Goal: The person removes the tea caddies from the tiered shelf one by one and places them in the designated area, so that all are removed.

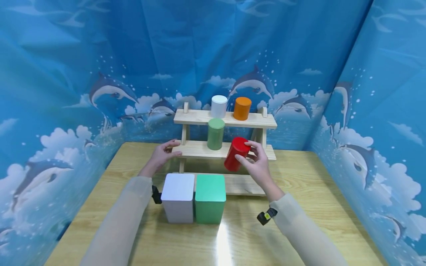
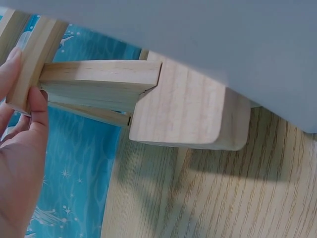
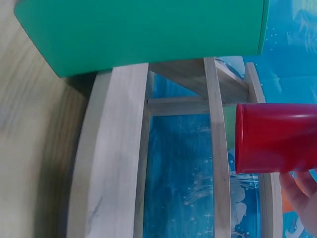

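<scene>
My right hand (image 1: 259,164) grips a red canister (image 1: 235,159) near its top, thumb on one side and fingers on the other. The canister tilts, in front of the middle tier of a wooden stepped shelf (image 1: 196,149). In the right wrist view, the red canister (image 3: 277,139) shows its smooth side and rimmed end, with fingertips (image 3: 294,191) against it. My left hand (image 1: 163,153) pinches the left end of that middle tier; the left wrist view has thumb and fingers around the plank's end (image 2: 37,64). A green canister (image 1: 215,135) stands on the same tier.
On the top tier stand a white canister (image 1: 219,107) and an orange canister (image 1: 242,109). A white box (image 1: 178,199) and a green box (image 1: 210,199) sit side by side before the shelf, covering part of its bottom tier. Dolphin-print curtains (image 1: 149,55) enclose the wooden table (image 1: 266,236).
</scene>
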